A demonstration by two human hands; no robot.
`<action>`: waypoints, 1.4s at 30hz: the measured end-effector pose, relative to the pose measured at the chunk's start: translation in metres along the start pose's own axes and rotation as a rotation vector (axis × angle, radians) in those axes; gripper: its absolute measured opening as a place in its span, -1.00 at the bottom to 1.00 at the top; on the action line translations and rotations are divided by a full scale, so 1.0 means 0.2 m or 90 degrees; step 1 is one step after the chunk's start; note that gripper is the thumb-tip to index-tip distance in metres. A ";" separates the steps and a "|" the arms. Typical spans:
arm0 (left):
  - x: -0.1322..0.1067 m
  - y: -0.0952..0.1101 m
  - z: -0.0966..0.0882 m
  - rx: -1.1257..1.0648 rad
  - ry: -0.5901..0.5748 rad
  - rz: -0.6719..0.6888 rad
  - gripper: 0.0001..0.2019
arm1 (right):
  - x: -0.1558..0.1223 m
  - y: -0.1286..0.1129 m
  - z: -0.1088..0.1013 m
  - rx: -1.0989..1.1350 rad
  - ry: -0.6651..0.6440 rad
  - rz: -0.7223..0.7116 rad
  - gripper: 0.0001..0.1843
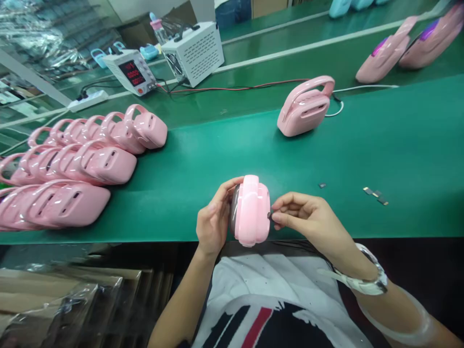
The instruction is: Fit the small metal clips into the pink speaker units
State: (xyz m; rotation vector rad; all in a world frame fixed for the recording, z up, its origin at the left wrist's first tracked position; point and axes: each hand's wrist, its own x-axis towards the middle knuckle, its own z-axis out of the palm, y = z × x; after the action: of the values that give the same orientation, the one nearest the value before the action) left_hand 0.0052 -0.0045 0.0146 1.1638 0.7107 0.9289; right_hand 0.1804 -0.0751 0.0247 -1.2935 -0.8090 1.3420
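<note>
One pink device (253, 210) is clasped by the half-curled left hand (213, 220); beside it, a dark card (269, 215) is pinched by the right hand (310, 215).

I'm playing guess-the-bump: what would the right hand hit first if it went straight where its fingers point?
Most likely the pink device: the right hand points at its side. The dark card it pinches would get there first, or may touch it now; depth is unclear.

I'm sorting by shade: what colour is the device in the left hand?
The device is mostly glossy pink, clearest in the head view.
</note>
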 end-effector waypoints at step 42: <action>0.00 0.03 0.07 0.171 0.012 -0.050 -0.67 | 0.08 0.04 -0.01 0.131 -0.074 0.062 -0.41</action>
State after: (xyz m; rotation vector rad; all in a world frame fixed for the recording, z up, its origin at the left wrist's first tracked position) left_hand 0.0157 -0.0105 0.0248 1.3536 0.9101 0.7956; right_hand 0.1818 -0.0620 0.0132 -1.1133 -0.6734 1.5463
